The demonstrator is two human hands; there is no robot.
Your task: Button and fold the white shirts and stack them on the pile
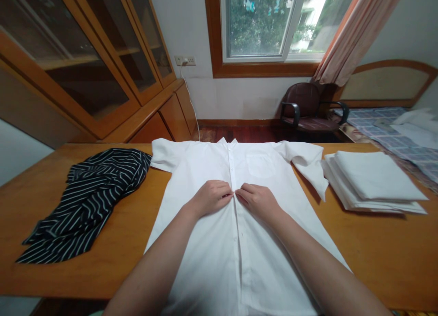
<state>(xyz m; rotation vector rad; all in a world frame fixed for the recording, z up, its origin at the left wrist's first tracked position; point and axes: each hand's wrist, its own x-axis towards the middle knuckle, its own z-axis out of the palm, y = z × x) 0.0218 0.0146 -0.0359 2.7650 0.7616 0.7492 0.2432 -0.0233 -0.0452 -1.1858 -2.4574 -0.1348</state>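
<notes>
A white short-sleeved shirt [201, 170] lies front side up on the wooden table [126, 243], its collar towards the far edge. My left hand [214, 197] pinches the shirt's button placket at mid-chest from the left. From the right, my right hand [256, 198] pinches the same spot, and the fingertips of both hands almost meet. Whatever button lies between the fingers is hidden. Above the hands the placket looks closed; below them its two edges part slightly, with a small button showing. The right sleeve end hangs folded to a point on the table.
A crumpled black-and-white striped garment [89, 197] lies on the table's left. On the right sits a stack of folded white cloths [372, 179]. Beyond the table are a brown armchair [304, 106], a glass-doored cabinet [102, 56] and a bed [386, 129].
</notes>
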